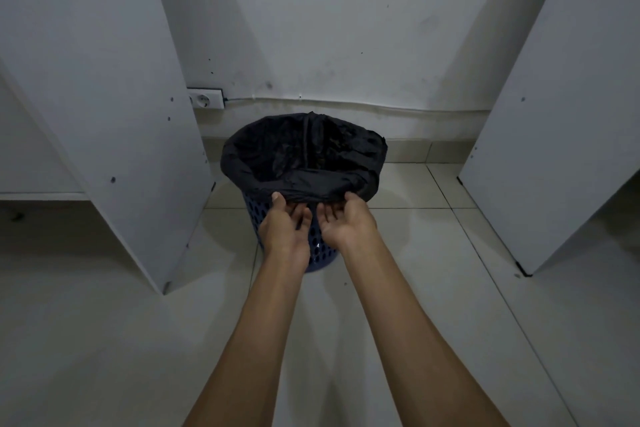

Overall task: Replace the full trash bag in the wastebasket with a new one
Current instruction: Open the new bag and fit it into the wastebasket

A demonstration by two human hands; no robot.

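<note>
Both grips, left hand (284, 224) & right hand (346, 222), pinching black trash bag (304, 156) hem (crinkly, folded over blue wastebasket (256, 211)).

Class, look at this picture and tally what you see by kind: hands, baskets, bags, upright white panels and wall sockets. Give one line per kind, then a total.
Hands: 2 (left hand, right hand)
Blue wastebasket: 1
Black trash bag: 1
Upright white panels: 2 (left panel, right panel)
Wall socket: 1
Total: 7

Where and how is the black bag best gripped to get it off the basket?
Probably by the folded-over hem at the near rim of the bag, from below and the near side: it overhangs the basket there, and both hands, left and right, are already under it.
</note>
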